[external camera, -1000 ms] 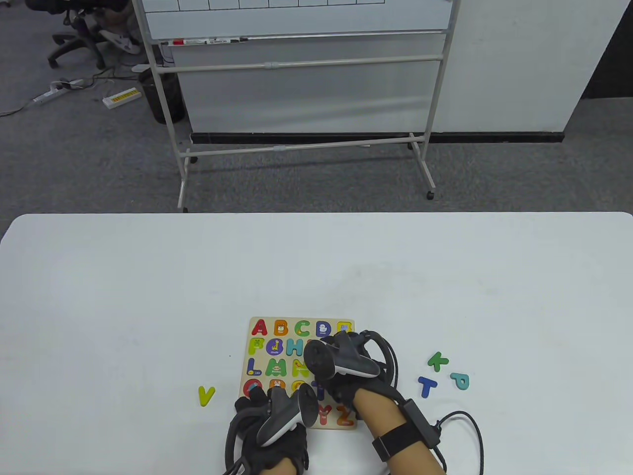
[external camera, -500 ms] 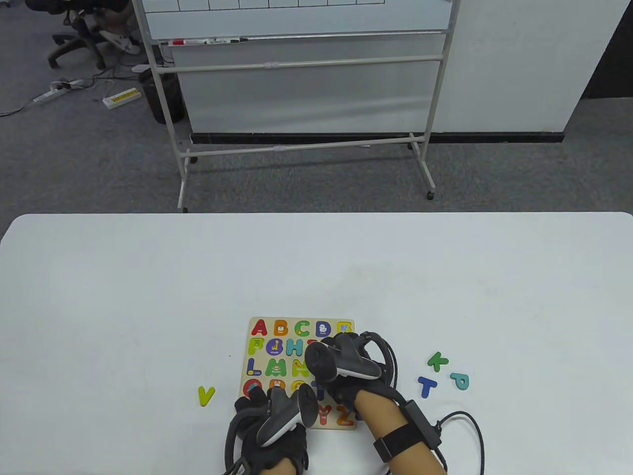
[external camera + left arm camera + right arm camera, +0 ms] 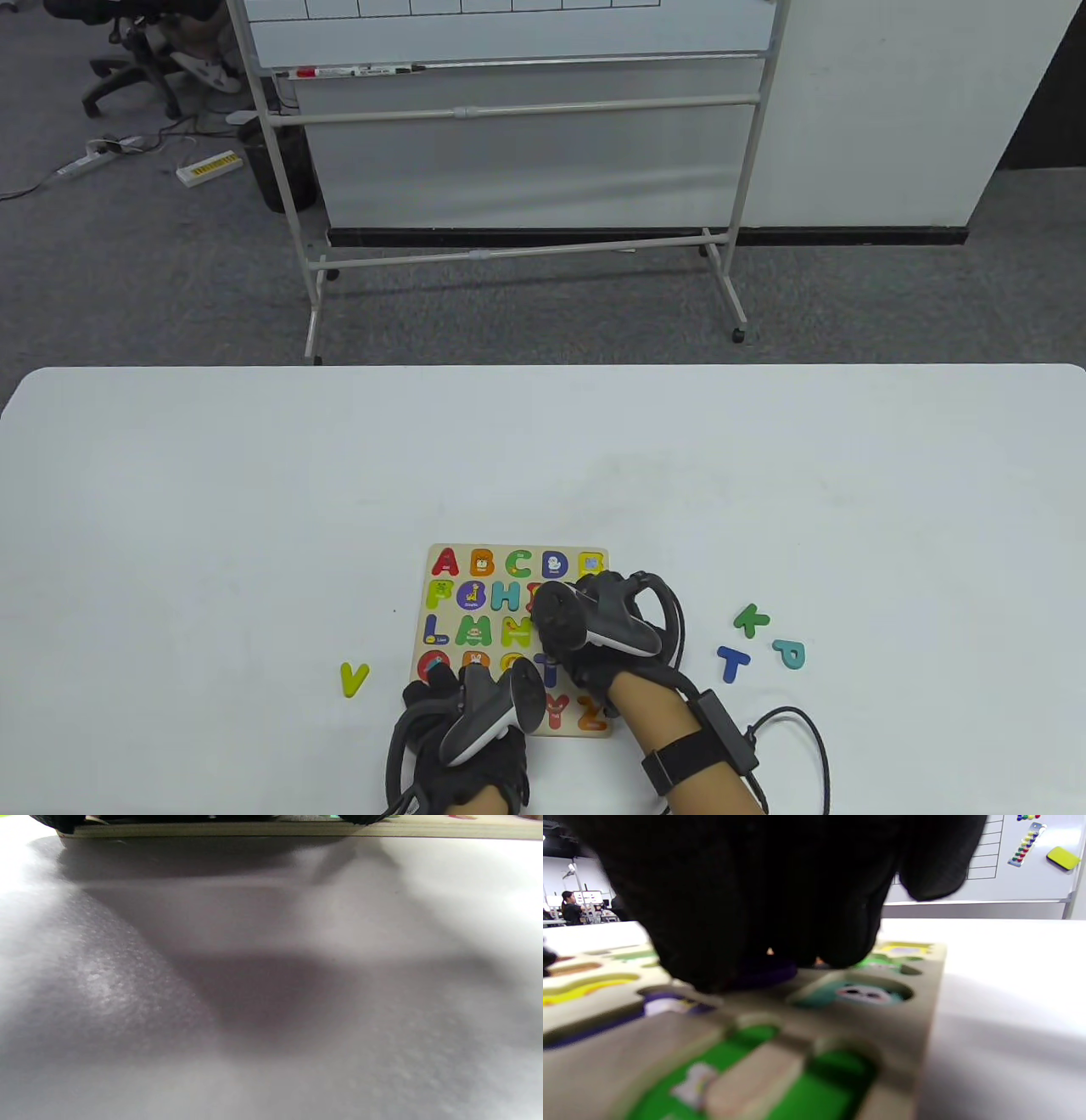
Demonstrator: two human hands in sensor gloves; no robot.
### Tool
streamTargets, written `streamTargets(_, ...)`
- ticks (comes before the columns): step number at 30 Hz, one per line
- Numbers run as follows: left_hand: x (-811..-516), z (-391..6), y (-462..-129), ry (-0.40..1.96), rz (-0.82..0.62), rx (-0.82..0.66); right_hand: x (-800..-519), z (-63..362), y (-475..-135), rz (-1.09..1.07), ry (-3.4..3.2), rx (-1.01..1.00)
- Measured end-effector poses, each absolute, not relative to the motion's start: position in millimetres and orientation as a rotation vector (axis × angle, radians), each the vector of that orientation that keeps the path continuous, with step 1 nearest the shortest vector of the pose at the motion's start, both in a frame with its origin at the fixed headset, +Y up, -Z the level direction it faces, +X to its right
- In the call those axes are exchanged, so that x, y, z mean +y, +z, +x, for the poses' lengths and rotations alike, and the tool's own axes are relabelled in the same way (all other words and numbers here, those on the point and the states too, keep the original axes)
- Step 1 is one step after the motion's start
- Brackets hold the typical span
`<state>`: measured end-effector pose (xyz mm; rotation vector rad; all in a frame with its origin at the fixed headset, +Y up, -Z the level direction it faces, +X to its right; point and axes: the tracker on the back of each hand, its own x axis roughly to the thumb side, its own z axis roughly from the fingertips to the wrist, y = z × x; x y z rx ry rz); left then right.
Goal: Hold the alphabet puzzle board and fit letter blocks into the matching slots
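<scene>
Wooden and pale, the alphabet puzzle board [image 3: 441, 550] lies flat on the white counter [image 3: 254, 475], pinned at its near corner by the left hand [image 3: 462, 722], whose fingers rest on the edge, probably to stop it sliding while pieces are pressed in. The right hand [image 3: 594, 624] is bunched over the board's right side, fingertips [image 3: 763, 942] together on a dark purple letter block [image 3: 768, 974] at a slot. Bright letters fill most slots; several recesses beneath that hand are open, showing animal pictures. Right of it lie a green K [image 3: 750, 620], blue T [image 3: 732, 663] and teal P [image 3: 790, 653]; left of the left hand, a yellow V [image 3: 353, 678].
</scene>
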<state>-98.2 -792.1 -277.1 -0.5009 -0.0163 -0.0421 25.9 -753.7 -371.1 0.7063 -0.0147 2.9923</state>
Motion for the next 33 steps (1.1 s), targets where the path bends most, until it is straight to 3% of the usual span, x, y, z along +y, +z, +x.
streamTargets(5,-792.3,-98.4,-277.1,-0.039,-0.501,-0.016,-749.9,31.0,-375.9,0.649,2.990,0.200)
streamTargets(9,-792.3,-98.3,-277.1,-0.039,-0.502,-0.016,-733.0,56.9,-380.5,0.514,2.971,0.104)
streamTargets(18,-792.4,-98.6,-277.6,-0.032,-0.506,-0.017,-704.5,146.0,-386.3,0.114,3.002,0.143)
streamTargets(26,-792.3,-98.4,-277.9,-0.035,-0.508,-0.018,-721.1,192.1,-381.7,-0.194,3.094,0.217)
streamTargets(33,-792.1,-98.2,-277.9,-0.040,-0.508,-0.018,-738.7,203.3,-380.1,-0.280,3.142,0.289)
